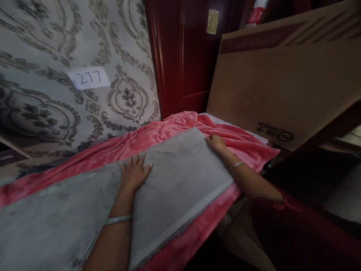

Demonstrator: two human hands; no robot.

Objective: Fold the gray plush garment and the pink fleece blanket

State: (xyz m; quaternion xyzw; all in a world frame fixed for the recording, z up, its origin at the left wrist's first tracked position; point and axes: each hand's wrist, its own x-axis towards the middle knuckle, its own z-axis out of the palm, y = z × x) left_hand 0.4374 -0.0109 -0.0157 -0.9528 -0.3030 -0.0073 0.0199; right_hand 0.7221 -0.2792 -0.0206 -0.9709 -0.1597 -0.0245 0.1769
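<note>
A long grey cloth (175,169), which looks like a plush blanket or mat, lies folded over itself on a pink blanket (180,122). My left hand (134,171) rests flat on the grey cloth near its far edge, fingers spread. At the right end of the folded part, my right hand (216,143) has its fingers closed on the cloth's edge. A pale border strip runs along the near edge of the fold. Beneath the grey cloth, the pink blanket shows along both long sides, wrinkled at the back.
Behind stand a patterned wall (126,90) with a paper (89,77) marked 277, and a dark red panel (186,56) with a gold plate (212,22). A large cardboard box (276,82) leans at the right, with a red-and-white container (256,14) behind it.
</note>
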